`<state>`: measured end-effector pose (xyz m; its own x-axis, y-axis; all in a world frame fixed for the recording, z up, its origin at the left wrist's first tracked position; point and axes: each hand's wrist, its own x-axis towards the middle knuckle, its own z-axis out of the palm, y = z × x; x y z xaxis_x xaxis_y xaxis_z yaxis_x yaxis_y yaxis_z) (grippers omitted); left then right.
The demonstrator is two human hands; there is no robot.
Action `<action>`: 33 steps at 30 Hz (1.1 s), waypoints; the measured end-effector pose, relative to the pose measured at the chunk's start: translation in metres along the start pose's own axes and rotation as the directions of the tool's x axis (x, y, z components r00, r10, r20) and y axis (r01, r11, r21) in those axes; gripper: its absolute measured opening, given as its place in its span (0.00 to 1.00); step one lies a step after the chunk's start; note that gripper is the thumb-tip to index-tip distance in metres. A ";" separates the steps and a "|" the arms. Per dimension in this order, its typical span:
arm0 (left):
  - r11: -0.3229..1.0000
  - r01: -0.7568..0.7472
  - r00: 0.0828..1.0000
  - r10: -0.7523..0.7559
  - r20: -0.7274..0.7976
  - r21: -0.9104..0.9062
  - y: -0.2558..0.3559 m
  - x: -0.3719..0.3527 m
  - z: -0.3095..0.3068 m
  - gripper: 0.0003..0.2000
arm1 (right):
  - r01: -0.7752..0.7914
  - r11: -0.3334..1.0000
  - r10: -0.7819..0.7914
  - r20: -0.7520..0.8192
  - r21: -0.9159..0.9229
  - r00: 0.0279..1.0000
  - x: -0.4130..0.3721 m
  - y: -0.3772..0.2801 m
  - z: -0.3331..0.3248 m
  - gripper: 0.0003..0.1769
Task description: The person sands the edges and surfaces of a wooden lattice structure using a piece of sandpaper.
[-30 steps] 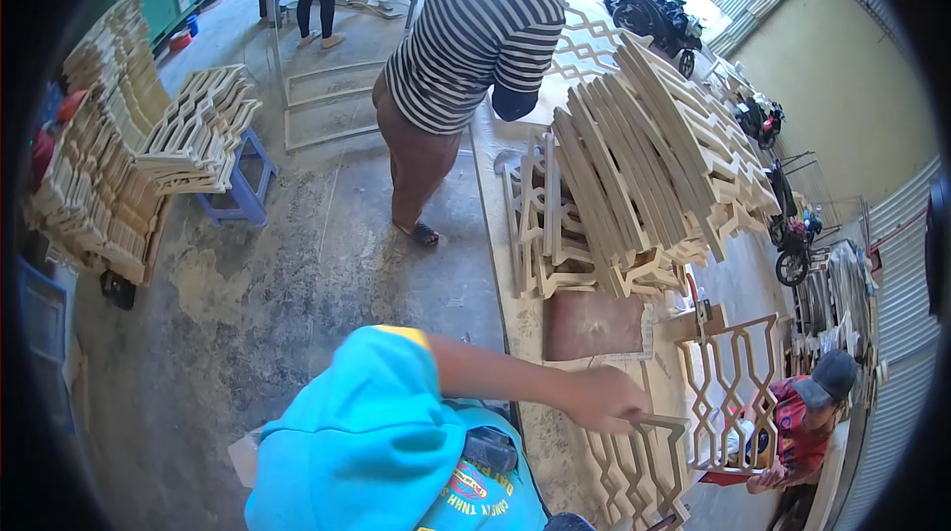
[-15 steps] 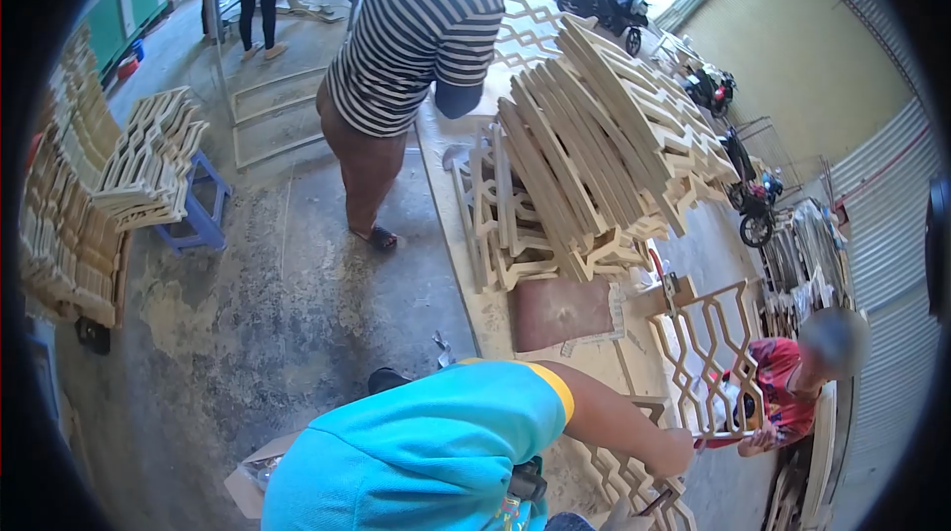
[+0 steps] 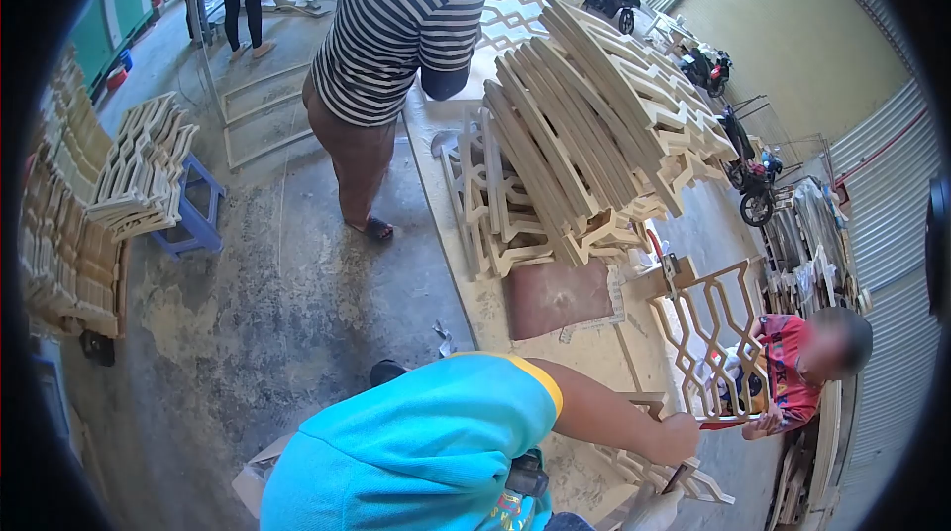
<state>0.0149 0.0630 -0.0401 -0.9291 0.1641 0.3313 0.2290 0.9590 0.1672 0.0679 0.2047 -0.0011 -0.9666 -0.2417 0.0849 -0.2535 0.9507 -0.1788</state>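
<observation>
My left arm in a turquoise sleeve with a yellow cuff reaches right across the workbench [image 3: 634,348]. My left hand [image 3: 679,439] is closed on a wooden lattice panel [image 3: 703,484] with zigzag slats, and the arm hides part of it. At the bottom edge my right hand [image 3: 651,509], in a pale glove, is cut off by the frame. Its fingers are closed on a small dark brown flat piece [image 3: 681,477] against the panel. A reddish-brown sheet [image 3: 560,299] lies flat on the bench beyond my arm.
Across the bench, a person in red [image 3: 788,372] holds another lattice panel [image 3: 715,338]. A tall stack of lattice panels [image 3: 584,135] fills the far bench beside a person in stripes [image 3: 396,31]. More panels [image 3: 144,164] rest on a blue stool [image 3: 198,209] at left.
The panel under my hands has tilted and shifted right. My right hand and the brown piece have moved up and right. The person in red still holds the other panel.
</observation>
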 end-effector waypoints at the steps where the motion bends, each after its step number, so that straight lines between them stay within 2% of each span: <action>1: 1.000 0.017 1.000 -0.017 0.014 0.014 0.002 0.000 0.000 0.08 | 0.011 0.999 -0.011 0.005 -0.036 1.000 0.001 -0.003 -0.001 0.39; 5: 1.000 -0.017 1.000 0.017 0.012 -0.018 0.019 -0.007 0.001 0.08 | 0.062 0.983 -0.059 0.023 -0.172 0.998 0.009 -0.012 -0.002 0.38; 7: 0.998 -0.030 1.000 0.030 0.004 -0.053 0.021 -0.008 0.007 0.09 | 0.170 0.980 -0.167 0.034 -0.107 0.985 0.020 0.016 0.011 0.38; 8: 0.999 -0.047 0.999 0.046 -0.016 -0.022 0.020 -0.008 0.008 0.09 | 0.100 0.987 -0.091 0.076 -0.129 0.993 0.023 0.025 0.011 0.39; 13: 0.992 -0.080 0.994 0.087 -0.070 0.095 0.015 0.006 0.023 0.08 | 0.123 0.975 -0.135 -0.054 -0.183 0.989 0.020 0.023 0.022 0.40; 17: 0.997 -0.041 0.999 0.040 0.018 0.061 0.010 0.000 0.007 0.07 | 0.152 0.964 -0.176 -0.096 -0.216 0.980 0.024 0.022 0.031 0.41; 21: 0.997 -0.046 0.998 0.048 -0.036 0.061 0.011 0.008 0.021 0.07 | 0.187 0.942 -0.234 -0.144 -0.278 0.962 0.030 0.037 0.047 0.42; 25: 1.000 0.004 0.999 -0.005 -0.042 -0.019 0.009 0.012 0.021 0.06 | 0.321 0.876 -0.400 -0.169 -0.360 0.901 0.054 0.072 0.066 0.42; 26: 0.998 0.009 0.996 -0.014 -0.084 -0.060 0.006 0.015 0.027 0.07 | 0.396 0.895 -0.414 -0.055 -0.205 0.908 0.066 0.081 0.067 0.48; 28: 0.978 -0.042 0.992 0.016 -0.127 -0.203 0.009 0.008 0.037 0.07 | 0.343 0.910 -0.378 0.125 0.234 0.917 0.046 0.053 0.030 0.36; 29: 0.955 0.064 0.995 -0.084 -0.060 -0.288 0.010 0.003 0.028 0.08 | 0.296 0.930 -0.319 0.081 0.219 0.944 0.041 0.051 0.030 0.32; 30: 0.930 0.123 0.980 -0.168 -0.103 -0.345 0.011 0.000 0.033 0.09 | 0.245 0.946 -0.258 0.037 0.210 0.965 0.037 0.048 0.031 0.29; 31: 0.943 0.103 0.991 -0.123 -0.044 -0.316 0.005 0.000 0.029 0.09 | 0.193 0.959 -0.196 -0.008 0.207 0.981 0.033 0.047 0.031 0.27; 32: 0.954 0.065 0.997 -0.075 -0.022 -0.291 0.000 -0.005 0.018 0.09 | 0.078 0.974 -0.065 -0.067 0.212 0.996 0.020 0.015 0.032 0.29; 33: 0.933 0.022 0.999 -0.034 -0.026 -0.359 -0.011 -0.014 -0.001 0.09 | 0.194 0.967 -0.189 -0.046 0.162 0.981 0.037 0.055 0.061 0.36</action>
<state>0.0255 0.0499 -0.0456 -0.9283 0.1253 0.3499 0.2972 0.8156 0.4964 0.0157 0.2360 -0.0680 -0.8983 -0.4081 0.1626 -0.4392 0.8413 -0.3151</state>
